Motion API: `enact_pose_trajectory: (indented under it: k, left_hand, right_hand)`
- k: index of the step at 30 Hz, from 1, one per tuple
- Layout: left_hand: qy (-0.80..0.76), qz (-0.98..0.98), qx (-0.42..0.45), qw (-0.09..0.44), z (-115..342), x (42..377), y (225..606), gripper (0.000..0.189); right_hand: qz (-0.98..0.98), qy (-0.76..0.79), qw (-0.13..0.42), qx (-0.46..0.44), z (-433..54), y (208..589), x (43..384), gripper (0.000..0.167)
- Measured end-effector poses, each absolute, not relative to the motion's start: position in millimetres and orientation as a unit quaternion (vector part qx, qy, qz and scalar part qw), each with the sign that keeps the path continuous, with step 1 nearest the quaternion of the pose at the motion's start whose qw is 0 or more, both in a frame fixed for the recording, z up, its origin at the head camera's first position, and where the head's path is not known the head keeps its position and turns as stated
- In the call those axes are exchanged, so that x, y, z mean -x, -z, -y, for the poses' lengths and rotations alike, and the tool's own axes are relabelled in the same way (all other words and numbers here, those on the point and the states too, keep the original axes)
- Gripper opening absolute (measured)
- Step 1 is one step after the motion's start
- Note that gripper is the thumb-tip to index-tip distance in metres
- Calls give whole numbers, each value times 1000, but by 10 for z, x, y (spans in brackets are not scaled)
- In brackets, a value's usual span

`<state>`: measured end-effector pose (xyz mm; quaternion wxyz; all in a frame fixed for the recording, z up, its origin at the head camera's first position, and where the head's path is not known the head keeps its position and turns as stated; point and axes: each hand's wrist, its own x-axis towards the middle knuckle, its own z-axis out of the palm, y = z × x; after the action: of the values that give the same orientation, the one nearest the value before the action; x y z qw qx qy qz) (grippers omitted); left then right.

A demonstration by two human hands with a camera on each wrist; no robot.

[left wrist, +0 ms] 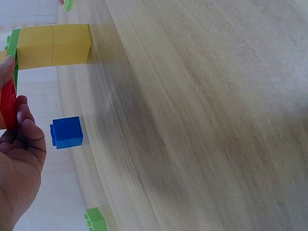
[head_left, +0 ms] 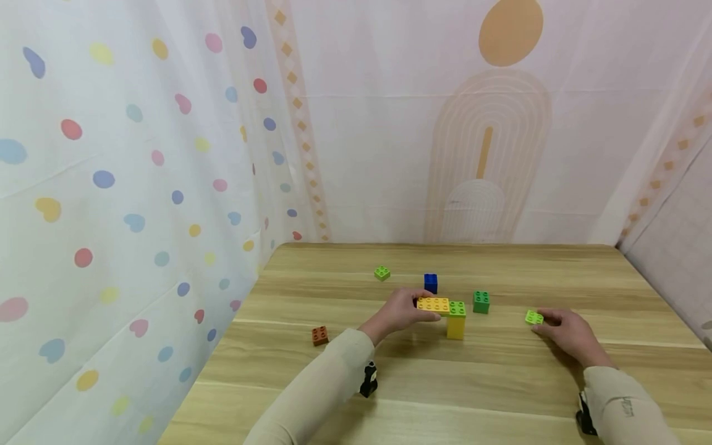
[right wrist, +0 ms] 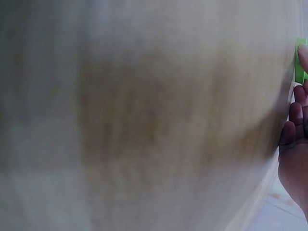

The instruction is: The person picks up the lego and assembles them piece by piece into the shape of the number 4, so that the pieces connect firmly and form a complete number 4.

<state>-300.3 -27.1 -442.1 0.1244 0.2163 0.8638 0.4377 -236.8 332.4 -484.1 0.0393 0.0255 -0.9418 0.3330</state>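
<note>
My left hand (head_left: 402, 309) grips a long yellow-orange building brick (head_left: 433, 305) by its sides. Under it a red brick (left wrist: 8, 103) shows in the left wrist view, between thumb and fingers. The long brick's right end meets a thin light green brick (head_left: 457, 308) on top of a column of two yellow bricks (left wrist: 54, 44) standing on the table. To the right, my right hand (head_left: 568, 335) pinches a small light green brick (head_left: 534, 317) between thumb and fingers, close over the table. Only that brick's edge appears in the right wrist view.
Behind the column lie a blue brick (head_left: 431, 283) and a green brick (head_left: 481, 302). Another thin light green brick (head_left: 382, 273) lies farther back, and a brown-red brick (head_left: 319, 335) sits left of my left hand. Patterned curtains (head_left: 367, 136) border the wooden table (head_left: 423, 395).
</note>
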Motion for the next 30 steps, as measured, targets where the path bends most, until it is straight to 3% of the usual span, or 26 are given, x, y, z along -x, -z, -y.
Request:
enact_pose_trajectory:
  k: [12, 25, 30]
  left_hand:
    - [-440, -864, -213, 124, 273, 2990, 4424, 43]
    - [-443, -863, -205, 129, 258, 2988, 4402, 42]
    - [-439, -866, -200, 130, 256, 2989, 4390, 43]
  right_hand:
    - [935, -354, 14, -8, -3345, 4778, 2349, 53]
    - [926, -374, 43, -25, -3249, 4662, 2364, 57]
    - [915, -401, 30, -26, -3129, 4506, 2399, 61]
